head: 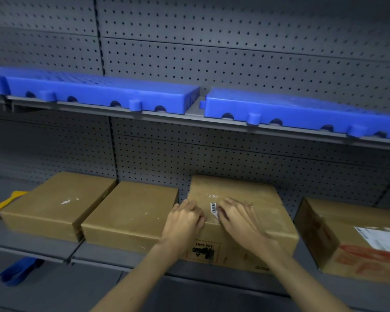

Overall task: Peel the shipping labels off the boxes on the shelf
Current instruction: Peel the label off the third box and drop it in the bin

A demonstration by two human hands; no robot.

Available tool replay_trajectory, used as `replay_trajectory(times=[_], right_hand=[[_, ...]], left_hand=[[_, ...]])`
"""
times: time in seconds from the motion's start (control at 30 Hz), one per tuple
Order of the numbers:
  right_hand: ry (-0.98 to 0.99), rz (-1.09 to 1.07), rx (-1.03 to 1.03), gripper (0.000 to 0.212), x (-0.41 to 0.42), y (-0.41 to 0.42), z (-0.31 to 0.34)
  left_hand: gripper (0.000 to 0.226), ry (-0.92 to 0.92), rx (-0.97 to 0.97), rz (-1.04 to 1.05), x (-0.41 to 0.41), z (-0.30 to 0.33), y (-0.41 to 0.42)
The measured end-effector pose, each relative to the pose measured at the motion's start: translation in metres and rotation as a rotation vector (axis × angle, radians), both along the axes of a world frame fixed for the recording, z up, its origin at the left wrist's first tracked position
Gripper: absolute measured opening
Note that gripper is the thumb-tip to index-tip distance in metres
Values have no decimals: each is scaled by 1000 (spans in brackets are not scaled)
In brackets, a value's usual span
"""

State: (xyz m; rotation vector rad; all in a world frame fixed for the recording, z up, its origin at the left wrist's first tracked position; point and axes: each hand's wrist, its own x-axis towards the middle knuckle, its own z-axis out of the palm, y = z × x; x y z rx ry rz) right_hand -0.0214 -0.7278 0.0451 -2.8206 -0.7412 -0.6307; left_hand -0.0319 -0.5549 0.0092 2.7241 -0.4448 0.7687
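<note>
Now both hands work on the third cardboard box (241, 212) on the lower shelf (113, 255). The left hand (185, 219) rests curled on its top near the left edge, steadying it; the right hand (236, 216) pinches the barcode label (214, 208), its lower end lifted. Another labelled box (356, 239) sits just beside.

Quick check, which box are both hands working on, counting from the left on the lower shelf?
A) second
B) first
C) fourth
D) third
D: the left hand and right hand both rest on top of the third box, at a small barcode label the right hand seems to be lifting; the fourth box keeps its white shipping label.
</note>
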Motion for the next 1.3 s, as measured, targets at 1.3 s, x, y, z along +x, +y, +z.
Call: replay_trajectory(times=[1.3], right_hand=[[-18,-305,124,23,17,-33,12]], left_hand=[[18,-79,21,32,7,-9,-8]])
